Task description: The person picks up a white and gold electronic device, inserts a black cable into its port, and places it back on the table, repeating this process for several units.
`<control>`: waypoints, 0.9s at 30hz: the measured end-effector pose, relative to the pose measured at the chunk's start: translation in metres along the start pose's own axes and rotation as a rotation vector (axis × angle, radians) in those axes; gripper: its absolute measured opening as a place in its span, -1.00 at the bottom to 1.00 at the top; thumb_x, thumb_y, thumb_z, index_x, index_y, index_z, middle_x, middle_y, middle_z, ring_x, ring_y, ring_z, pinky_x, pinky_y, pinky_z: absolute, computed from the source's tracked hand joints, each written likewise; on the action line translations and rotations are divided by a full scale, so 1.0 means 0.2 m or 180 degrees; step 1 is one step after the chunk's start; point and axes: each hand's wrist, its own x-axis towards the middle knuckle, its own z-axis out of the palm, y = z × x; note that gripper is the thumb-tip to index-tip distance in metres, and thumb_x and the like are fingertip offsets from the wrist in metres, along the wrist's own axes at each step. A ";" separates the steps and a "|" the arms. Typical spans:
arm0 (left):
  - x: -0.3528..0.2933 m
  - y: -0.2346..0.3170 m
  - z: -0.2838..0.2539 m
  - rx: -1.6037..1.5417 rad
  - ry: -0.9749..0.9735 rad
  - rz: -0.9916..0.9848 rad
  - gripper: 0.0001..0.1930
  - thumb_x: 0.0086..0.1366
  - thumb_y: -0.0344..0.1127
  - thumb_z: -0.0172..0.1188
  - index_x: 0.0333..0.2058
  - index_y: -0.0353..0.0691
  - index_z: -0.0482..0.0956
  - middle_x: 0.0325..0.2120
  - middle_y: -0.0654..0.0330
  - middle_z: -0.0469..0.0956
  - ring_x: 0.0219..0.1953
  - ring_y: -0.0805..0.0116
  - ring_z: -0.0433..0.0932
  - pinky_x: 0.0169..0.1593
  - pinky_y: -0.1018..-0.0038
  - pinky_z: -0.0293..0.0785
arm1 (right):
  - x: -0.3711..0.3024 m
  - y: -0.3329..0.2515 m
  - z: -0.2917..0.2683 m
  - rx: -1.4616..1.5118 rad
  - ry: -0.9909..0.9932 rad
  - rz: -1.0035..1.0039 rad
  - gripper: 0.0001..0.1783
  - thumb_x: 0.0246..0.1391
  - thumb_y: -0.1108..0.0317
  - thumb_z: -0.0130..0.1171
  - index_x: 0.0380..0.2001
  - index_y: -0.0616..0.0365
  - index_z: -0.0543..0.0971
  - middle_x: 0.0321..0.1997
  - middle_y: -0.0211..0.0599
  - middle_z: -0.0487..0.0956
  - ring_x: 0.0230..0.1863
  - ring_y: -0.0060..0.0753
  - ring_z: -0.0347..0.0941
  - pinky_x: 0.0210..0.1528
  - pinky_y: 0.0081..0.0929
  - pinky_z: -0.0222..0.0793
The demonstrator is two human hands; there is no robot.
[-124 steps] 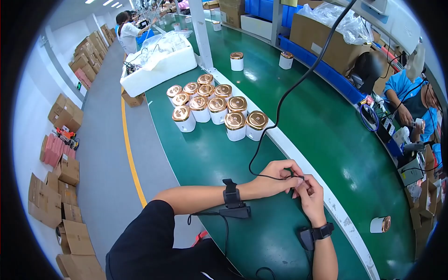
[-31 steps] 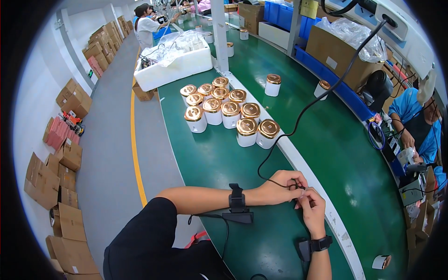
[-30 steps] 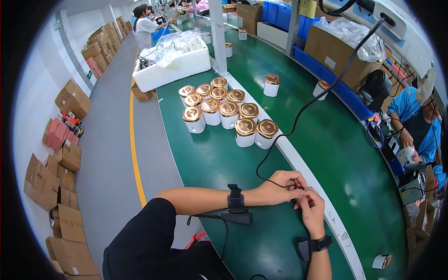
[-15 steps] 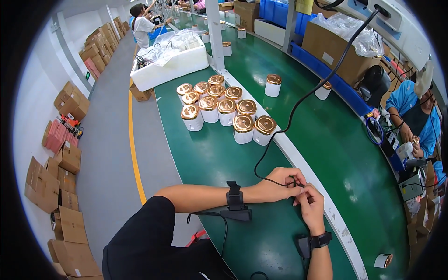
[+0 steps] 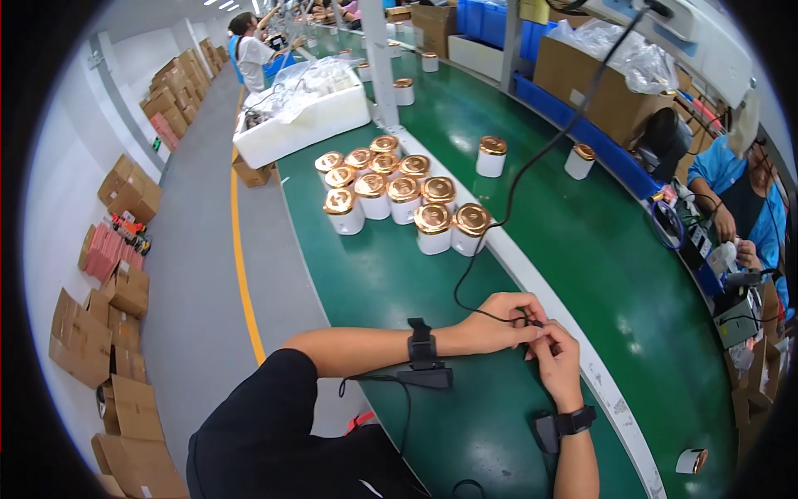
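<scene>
My left hand (image 5: 503,323) and my right hand (image 5: 555,353) meet over the green work table (image 5: 391,283), by its white raised edge strip. Fingers of both hands pinch a thin black cable (image 5: 467,284), which runs up from them toward the white machine at the upper right. What its end looks like is hidden by the fingertips. Beyond my hands stands a cluster of several white canisters with shiny copper-coloured lids; the nearest is a canister (image 5: 434,228) at the cluster's front. Each wrist wears a black strap with a small black box.
A green conveyor belt (image 5: 615,291) passes on the right, carrying spaced canisters (image 5: 492,156). A white foam box (image 5: 303,129) with plastic bags stands at the table's far end, beside a metal post (image 5: 382,66). Across the belt sits a person in blue (image 5: 744,200). Cartons (image 5: 137,407) line the left wall.
Both hands keep pinching the cable and shift only slightly. On the belt, the canisters have moved a little toward the near right. The view has turned slightly.
</scene>
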 end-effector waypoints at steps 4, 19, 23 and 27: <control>0.01 0.04 0.00 0.0192 -0.0020 -0.0069 -0.82 0.25 -0.43 0.23 -0.19 -0.32 0.49 -0.38 0.30 0.49 -0.48 0.66 0.42 -0.45 0.68 0.35 | -0.03 0.02 0.01 -0.0043 -0.0011 -0.0029 -0.90 0.22 0.54 0.02 -0.39 0.29 0.48 -0.44 -0.41 0.45 -0.49 -0.61 0.41 -0.41 -0.65 0.34; 0.03 -0.01 -0.01 -0.0076 0.0070 -0.0149 -0.82 0.30 -0.38 0.21 -0.19 -0.33 0.47 -0.38 0.29 0.52 -0.46 0.64 0.45 -0.46 0.66 0.36 | -0.01 0.02 -0.01 -0.0057 -0.0099 0.0062 -0.93 0.20 0.53 0.05 -0.34 0.29 0.50 -0.41 -0.41 0.47 -0.48 -0.61 0.42 -0.40 -0.66 0.35; -0.01 -0.01 0.00 -0.0031 0.0064 -0.0062 -0.81 0.29 -0.37 0.21 -0.19 -0.34 0.47 -0.40 0.29 0.52 -0.48 0.64 0.45 -0.48 0.66 0.34 | -0.01 0.02 0.01 -0.0015 -0.0113 -0.0026 -0.92 0.22 0.51 0.05 -0.33 0.30 0.50 -0.40 -0.41 0.47 -0.49 -0.61 0.41 -0.41 -0.66 0.35; -0.03 0.01 -0.01 0.0051 0.0118 -0.0052 -0.80 0.28 -0.37 0.22 -0.19 -0.34 0.47 -0.41 0.28 0.52 -0.50 0.64 0.45 -0.49 0.66 0.33 | 0.01 -0.01 0.04 0.0162 0.0080 0.0102 -0.93 0.17 0.55 0.07 -0.37 0.33 0.51 -0.47 -0.40 0.47 -0.53 -0.61 0.41 -0.43 -0.65 0.35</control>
